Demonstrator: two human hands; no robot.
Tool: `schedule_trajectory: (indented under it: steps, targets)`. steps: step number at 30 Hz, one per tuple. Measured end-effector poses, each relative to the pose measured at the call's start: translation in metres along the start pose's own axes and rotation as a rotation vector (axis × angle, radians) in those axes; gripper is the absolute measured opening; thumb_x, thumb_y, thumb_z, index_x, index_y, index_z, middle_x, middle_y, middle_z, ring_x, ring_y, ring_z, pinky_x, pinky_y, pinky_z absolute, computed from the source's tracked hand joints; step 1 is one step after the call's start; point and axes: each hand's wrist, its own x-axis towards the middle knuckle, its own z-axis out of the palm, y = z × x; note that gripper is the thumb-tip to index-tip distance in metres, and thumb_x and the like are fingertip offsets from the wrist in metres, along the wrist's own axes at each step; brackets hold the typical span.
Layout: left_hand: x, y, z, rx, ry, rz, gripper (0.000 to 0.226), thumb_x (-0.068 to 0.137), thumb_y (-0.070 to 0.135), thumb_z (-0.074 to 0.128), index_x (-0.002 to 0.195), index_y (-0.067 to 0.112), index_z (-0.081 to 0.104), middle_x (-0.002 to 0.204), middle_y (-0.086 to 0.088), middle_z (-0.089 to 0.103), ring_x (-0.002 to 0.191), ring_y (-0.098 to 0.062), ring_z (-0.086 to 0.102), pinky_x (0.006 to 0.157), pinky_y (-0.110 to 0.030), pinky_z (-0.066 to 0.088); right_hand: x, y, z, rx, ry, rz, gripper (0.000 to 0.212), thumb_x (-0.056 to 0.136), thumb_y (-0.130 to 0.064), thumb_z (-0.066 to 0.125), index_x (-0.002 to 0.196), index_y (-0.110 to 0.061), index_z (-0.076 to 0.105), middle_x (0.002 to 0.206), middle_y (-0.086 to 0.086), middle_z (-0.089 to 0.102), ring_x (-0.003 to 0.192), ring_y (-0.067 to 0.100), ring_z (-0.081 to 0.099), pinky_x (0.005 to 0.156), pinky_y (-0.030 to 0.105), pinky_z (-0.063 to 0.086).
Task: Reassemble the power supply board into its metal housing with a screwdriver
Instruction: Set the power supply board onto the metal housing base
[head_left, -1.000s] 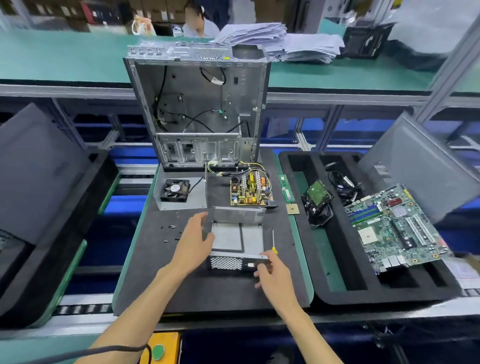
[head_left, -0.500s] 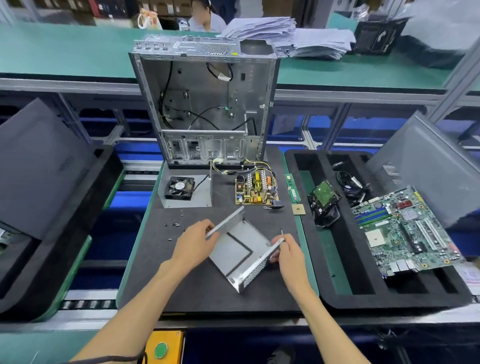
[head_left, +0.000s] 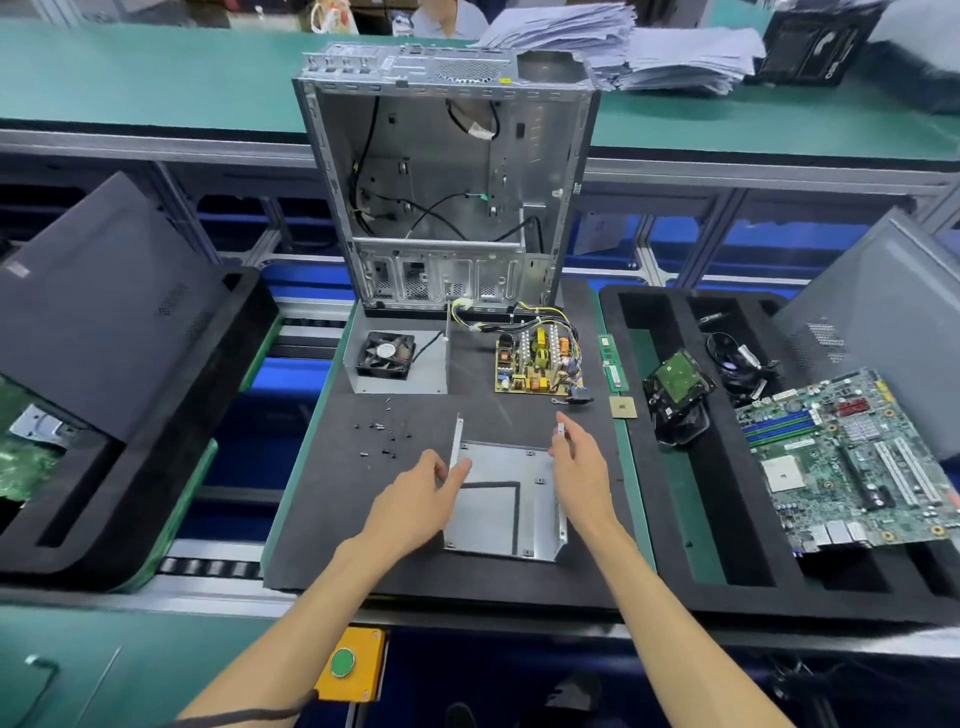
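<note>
The metal housing (head_left: 498, 486), an open grey tray with a black foam strip inside, lies flat on the black mat with its open side up. My left hand (head_left: 421, 493) grips its left wall. My right hand (head_left: 582, 467) holds its right wall near the far corner. The power supply board (head_left: 537, 361), yellow with coils and coloured wires, rests on the mat beyond the housing, apart from it. Several small black screws (head_left: 382, 431) are scattered on the mat to the left. I see no screwdriver in this view.
An open PC case (head_left: 447, 197) stands upright at the back. A fan (head_left: 387, 353) sits on a grey cover plate (head_left: 405, 384). A RAM stick (head_left: 613, 364) and CPU (head_left: 623, 408) lie right of the board. The black foam tray (head_left: 696, 519) holds a hard drive (head_left: 678, 384) and motherboard (head_left: 852, 457).
Both hands have turned the housing about a quarter turn on the mat, so its walls now stand left and right. The view has tilted slightly.
</note>
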Motion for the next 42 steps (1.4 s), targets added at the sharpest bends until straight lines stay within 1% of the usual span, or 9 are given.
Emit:
schedule_trajectory:
  steps: [4, 11, 17, 20, 23, 26, 31, 35, 42]
  targets:
    - [-0.002, -0.002, -0.001, -0.143, -0.013, -0.040, 0.047, 0.100, 0.061, 0.026, 0.078, 0.023, 0.042, 0.076, -0.002, 0.062, 0.078, -0.023, 0.061, 0.069, -0.035, 0.044, -0.002, 0.005, -0.005, -0.058, 0.004, -0.003, 0.045, 0.110, -0.028, 0.041, 0.155, -0.021, 0.043, 0.126, -0.001, 0.048, 0.095, -0.018, 0.050, 0.080, 0.019, 0.035]
    - [-0.005, -0.002, 0.001, -0.173, -0.011, -0.051, 0.048, 0.104, 0.050, 0.024, 0.079, 0.017, 0.045, 0.083, -0.005, 0.062, 0.084, -0.026, 0.060, 0.079, -0.038, 0.046, -0.010, 0.008, -0.013, -0.091, -0.048, 0.002, 0.045, 0.110, -0.032, 0.041, 0.154, -0.026, 0.042, 0.127, -0.003, 0.049, 0.103, 0.004, 0.052, 0.093, 0.028, 0.037]
    - [0.004, -0.001, -0.004, -0.285, 0.034, -0.051, 0.042, 0.100, 0.058, 0.029, 0.093, 0.024, 0.052, 0.087, -0.002, 0.069, 0.084, -0.025, 0.067, 0.084, -0.047, 0.056, -0.013, 0.015, -0.034, -0.120, 0.048, -0.037, 0.037, 0.110, -0.031, 0.042, 0.144, -0.025, 0.052, 0.119, -0.004, 0.055, 0.096, -0.007, 0.052, 0.082, 0.018, 0.039]
    - [0.010, 0.006, -0.003, -0.245, 0.014, -0.032, 0.036, 0.098, 0.062, 0.034, 0.099, 0.030, 0.051, 0.093, 0.002, 0.067, 0.085, -0.017, 0.066, 0.078, -0.040, 0.054, -0.012, 0.018, -0.043, -0.109, 0.053, 0.028, 0.036, 0.107, -0.041, 0.046, 0.139, -0.025, 0.055, 0.117, -0.002, 0.060, 0.095, -0.002, 0.056, 0.080, 0.024, 0.043]
    - [0.012, 0.010, 0.003, -0.099, 0.029, -0.009, 0.030, 0.101, 0.053, 0.041, 0.109, 0.025, 0.049, 0.092, 0.004, 0.064, 0.082, -0.012, 0.062, 0.066, -0.033, 0.045, -0.018, 0.018, -0.040, -0.132, -0.111, 0.036, 0.043, 0.104, -0.048, 0.052, 0.141, -0.026, 0.055, 0.109, -0.005, 0.065, 0.096, 0.010, 0.064, 0.086, 0.036, 0.056]
    - [0.014, 0.015, 0.005, -0.052, 0.071, 0.002, 0.025, 0.103, 0.046, 0.042, 0.111, 0.023, 0.048, 0.090, 0.005, 0.063, 0.079, -0.011, 0.060, 0.060, -0.031, 0.041, -0.023, 0.017, -0.029, -0.191, -0.186, -0.002, 0.046, 0.106, -0.040, 0.051, 0.150, -0.027, 0.050, 0.118, -0.005, 0.066, 0.103, 0.009, 0.064, 0.089, 0.031, 0.053]
    - [0.020, 0.020, -0.002, -0.037, 0.103, 0.003, 0.025, 0.103, 0.046, 0.043, 0.111, 0.023, 0.049, 0.093, 0.006, 0.063, 0.084, -0.016, 0.061, 0.068, -0.035, 0.044, -0.015, 0.009, -0.025, -0.180, -0.153, -0.005, 0.046, 0.107, -0.035, 0.050, 0.151, -0.026, 0.049, 0.124, -0.001, 0.065, 0.108, 0.014, 0.064, 0.099, 0.039, 0.052]
    - [0.023, 0.018, -0.005, 0.003, 0.077, -0.029, 0.025, 0.099, 0.048, 0.046, 0.111, 0.026, 0.049, 0.097, 0.008, 0.064, 0.092, -0.021, 0.063, 0.080, -0.039, 0.050, -0.008, 0.004, -0.027, -0.207, -0.156, 0.005, 0.041, 0.106, -0.035, 0.052, 0.144, -0.022, 0.052, 0.116, -0.003, 0.067, 0.101, 0.014, 0.066, 0.094, 0.039, 0.053]
    - [0.045, 0.038, -0.020, -0.093, 0.272, 0.156, 0.016, 0.098, 0.038, 0.053, 0.108, 0.027, 0.051, 0.100, 0.009, 0.056, 0.091, -0.013, 0.059, 0.083, -0.041, 0.052, 0.017, -0.018, -0.029, -0.169, 0.047, -0.083, 0.026, 0.104, -0.035, 0.054, 0.125, -0.022, 0.058, 0.110, -0.005, 0.061, 0.092, 0.005, 0.061, 0.085, 0.034, 0.052]
